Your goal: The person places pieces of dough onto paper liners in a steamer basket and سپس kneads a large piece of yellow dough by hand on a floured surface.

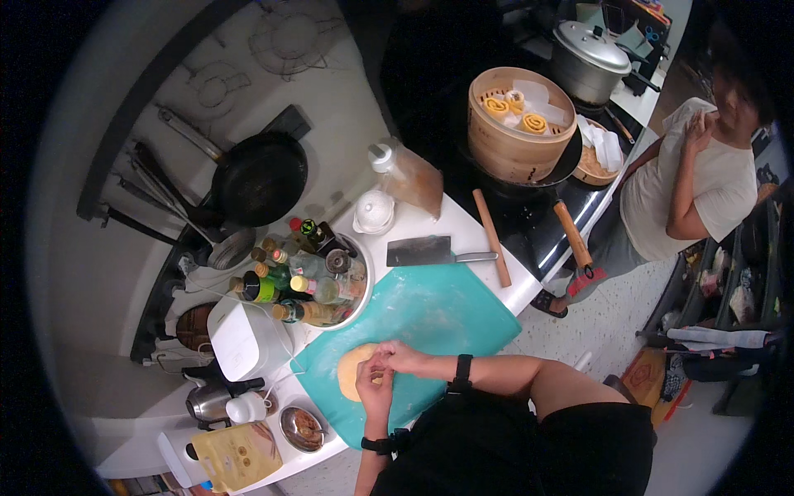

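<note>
A flat round of yellowish dough (348, 372) lies on a teal mat (428, 310) dusted with flour. Over the dough's right side, my left hand (376, 381) and my right hand (400, 358) meet at the fingertips, fingers bent. Whether anything is pinched between them is too small to tell. Part of the dough is hidden under both hands. Past the mat's far edge lie a cleaver (419, 251) and a wooden rolling pin (492, 239). Near my left forearm stands a metal bowl (302, 429) with brown filling and a spoon in it.
A bamboo steamer (518, 149) with yellow rolls sits in a wok on the stove. Several bottles crowd a round white tray (370, 273). A lidded pot (592, 62) stands farther back. Another person (701, 180) is at the right. A yellow pouch (239, 456) lies lower left.
</note>
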Tool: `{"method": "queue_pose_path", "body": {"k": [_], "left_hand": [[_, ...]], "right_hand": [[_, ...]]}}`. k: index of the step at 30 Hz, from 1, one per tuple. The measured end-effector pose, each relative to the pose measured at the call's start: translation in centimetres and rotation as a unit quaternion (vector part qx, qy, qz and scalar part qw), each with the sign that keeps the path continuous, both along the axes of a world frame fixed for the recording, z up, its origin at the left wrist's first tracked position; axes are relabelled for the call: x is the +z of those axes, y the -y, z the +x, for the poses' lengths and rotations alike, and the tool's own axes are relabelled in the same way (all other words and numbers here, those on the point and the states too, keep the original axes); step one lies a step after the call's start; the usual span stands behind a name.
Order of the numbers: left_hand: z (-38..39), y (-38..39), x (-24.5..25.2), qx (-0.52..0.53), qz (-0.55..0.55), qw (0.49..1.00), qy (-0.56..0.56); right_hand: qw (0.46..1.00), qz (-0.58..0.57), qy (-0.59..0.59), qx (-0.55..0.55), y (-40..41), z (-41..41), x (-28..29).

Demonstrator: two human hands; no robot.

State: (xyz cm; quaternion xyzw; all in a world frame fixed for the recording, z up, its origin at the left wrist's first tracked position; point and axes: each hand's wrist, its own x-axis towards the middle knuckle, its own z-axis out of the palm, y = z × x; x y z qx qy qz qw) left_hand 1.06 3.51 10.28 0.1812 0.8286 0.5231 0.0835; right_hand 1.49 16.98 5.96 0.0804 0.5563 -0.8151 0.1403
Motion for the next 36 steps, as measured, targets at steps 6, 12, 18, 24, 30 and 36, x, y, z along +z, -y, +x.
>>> {"method": "queue_pose_path", "body": {"k": [6, 12, 18, 24, 30, 36], "left_hand": [[-0.4, 0.2, -1.1, -0.021, -0.025, 0.998, 0.053], [-3.0, 3.4, -2.7, 0.001, -0.106, 0.993, -0.054], [-3.9, 8.5, -4.7, 0.029, -0.13, 0.988, -0.083], [-5.8, 11.9, -9.9, 0.016, -0.149, 0.988, -0.041], [-5.4, 12.7, -9.4, -0.032, -0.188, 0.981, -0.034], [-2.4, 7.9, -7.0, -0.043, -0.36, 0.927, -0.094]], "right_hand": [[0.98, 0.174, -0.059, -0.08, -1.8, 1.1, -3.5], [0.984, 0.15, -0.029, -0.087, -3.2, 2.3, -4.8], [0.954, 0.277, -0.054, -0.105, -3.0, 2.6, -3.2], [0.931, 0.322, -0.081, -0.151, -1.6, 4.0, -2.1], [0.919, 0.355, 0.029, -0.166, -0.8, 6.3, 4.3], [0.894, 0.338, -0.069, -0.287, 0.4, 7.5, -2.3]]}}
